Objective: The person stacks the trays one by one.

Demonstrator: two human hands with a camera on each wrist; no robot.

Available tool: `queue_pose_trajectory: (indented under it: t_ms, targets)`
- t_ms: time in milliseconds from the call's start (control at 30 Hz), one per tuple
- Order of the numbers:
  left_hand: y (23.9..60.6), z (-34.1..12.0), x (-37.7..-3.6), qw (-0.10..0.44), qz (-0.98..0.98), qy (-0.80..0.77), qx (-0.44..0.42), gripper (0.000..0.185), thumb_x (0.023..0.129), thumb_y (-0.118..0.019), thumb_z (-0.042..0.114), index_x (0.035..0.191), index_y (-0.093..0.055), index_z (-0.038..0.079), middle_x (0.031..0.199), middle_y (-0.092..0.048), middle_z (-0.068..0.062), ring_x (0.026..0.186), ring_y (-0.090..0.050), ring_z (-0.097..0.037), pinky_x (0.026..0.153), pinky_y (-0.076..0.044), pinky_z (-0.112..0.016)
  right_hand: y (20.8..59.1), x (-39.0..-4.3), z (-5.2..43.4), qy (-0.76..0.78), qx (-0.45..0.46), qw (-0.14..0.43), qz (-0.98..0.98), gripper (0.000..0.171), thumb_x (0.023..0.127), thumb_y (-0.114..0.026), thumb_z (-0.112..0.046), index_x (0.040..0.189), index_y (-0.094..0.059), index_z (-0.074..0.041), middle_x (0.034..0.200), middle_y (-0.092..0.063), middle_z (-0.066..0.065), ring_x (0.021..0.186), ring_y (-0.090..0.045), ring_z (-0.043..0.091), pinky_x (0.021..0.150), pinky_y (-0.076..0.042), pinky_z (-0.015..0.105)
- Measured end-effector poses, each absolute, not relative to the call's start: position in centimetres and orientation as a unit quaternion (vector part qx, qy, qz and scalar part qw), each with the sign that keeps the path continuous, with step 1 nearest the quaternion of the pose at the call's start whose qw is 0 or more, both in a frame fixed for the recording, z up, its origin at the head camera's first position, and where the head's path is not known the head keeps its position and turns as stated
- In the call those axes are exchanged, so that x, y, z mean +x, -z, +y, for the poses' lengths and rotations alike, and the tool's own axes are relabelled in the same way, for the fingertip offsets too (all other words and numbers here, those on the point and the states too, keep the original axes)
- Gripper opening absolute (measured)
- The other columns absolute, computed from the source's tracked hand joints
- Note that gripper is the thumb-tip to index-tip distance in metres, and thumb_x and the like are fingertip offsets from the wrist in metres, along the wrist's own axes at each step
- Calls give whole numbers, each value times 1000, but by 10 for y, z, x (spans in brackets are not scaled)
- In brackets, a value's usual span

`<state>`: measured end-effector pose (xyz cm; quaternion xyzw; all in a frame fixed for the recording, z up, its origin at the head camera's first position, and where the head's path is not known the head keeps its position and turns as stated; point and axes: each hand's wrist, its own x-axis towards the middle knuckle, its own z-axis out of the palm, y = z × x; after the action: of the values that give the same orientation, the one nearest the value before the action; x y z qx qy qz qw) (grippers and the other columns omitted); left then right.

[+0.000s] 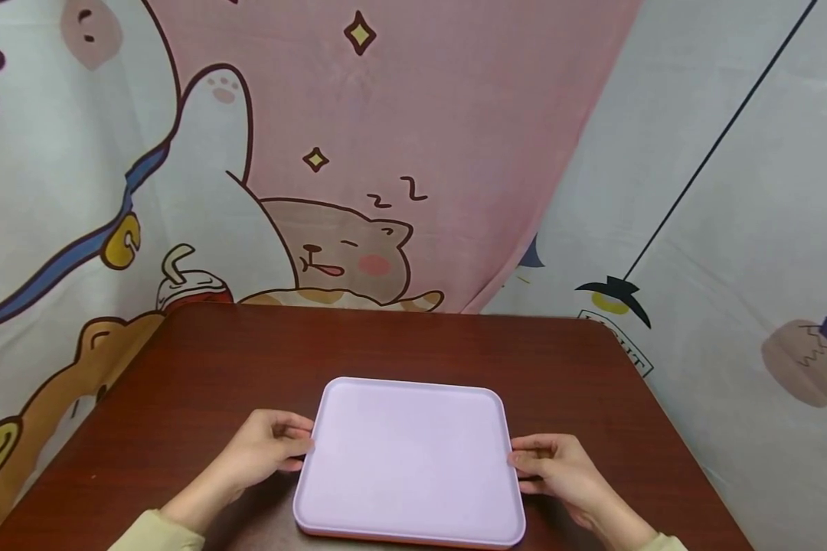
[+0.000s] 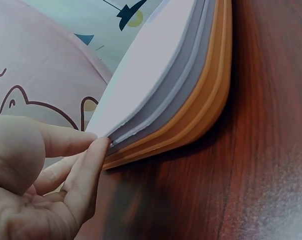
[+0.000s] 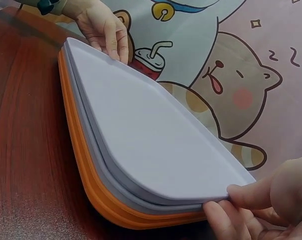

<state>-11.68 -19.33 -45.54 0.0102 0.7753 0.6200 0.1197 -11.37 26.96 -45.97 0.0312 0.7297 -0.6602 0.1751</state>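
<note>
A pale lavender rectangular tray (image 1: 410,459) with a low raised rim and rounded corners lies flat on top of a stack. Lavender layers show beneath its rim in both wrist views, and orange trays (image 3: 140,221) form the bottom of the stack. My left hand (image 1: 265,451) pinches the left side of the lavender tray, thumb at the rim and fingers lower down. On the opposite side, my right hand (image 1: 558,471) holds the edge likewise, its thumb on the top rim and its fingers against the layers below. The fingertips' exact hold underneath is partly hidden.
The stack rests near the front of a dark reddish-brown wooden table (image 1: 386,340) with rounded far corners. Behind and beside the table hangs a cartoon-printed cloth (image 1: 455,115) in pink and white.
</note>
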Motion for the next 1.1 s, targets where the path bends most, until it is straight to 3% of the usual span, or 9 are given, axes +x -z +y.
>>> queue_pose_trajectory:
  t_ms: [500,767,933,1100]
  targets:
    - [455,-190,-119,109,770,-628,9,28,90,-77,-4,115,-69,-15,96,-70,-16,87,-71,-25,71,-64,-41,462,-115,269,663,42,167,729,38,96,-75,-1,126,-62,19,97,-73,13,83,-72,23,71,-64,38]
    - [453,-188,-121,96,768,-633,11,32,90,-77,-6,119,-68,-14,105,-72,-19,94,-73,-29,73,-64,-42,458,-114,268,661,59,135,736,39,95,-76,0,126,-63,18,99,-73,15,85,-71,25,72,-64,41]
    - [443,-181,-127,21,808,-589,24,29,90,-77,-6,119,-71,-9,109,-74,-18,100,-73,-28,79,-62,-35,449,-117,263,629,69,63,772,36,96,-76,-1,127,-66,14,105,-72,18,90,-70,26,74,-64,42]
    - [433,-167,-135,-90,852,-513,62,33,89,-81,-3,121,-75,1,117,-74,-14,108,-72,-29,88,-61,-38,439,-119,255,525,-17,-54,849,32,97,-79,-11,125,-71,2,121,-71,15,101,-71,26,81,-61,35]
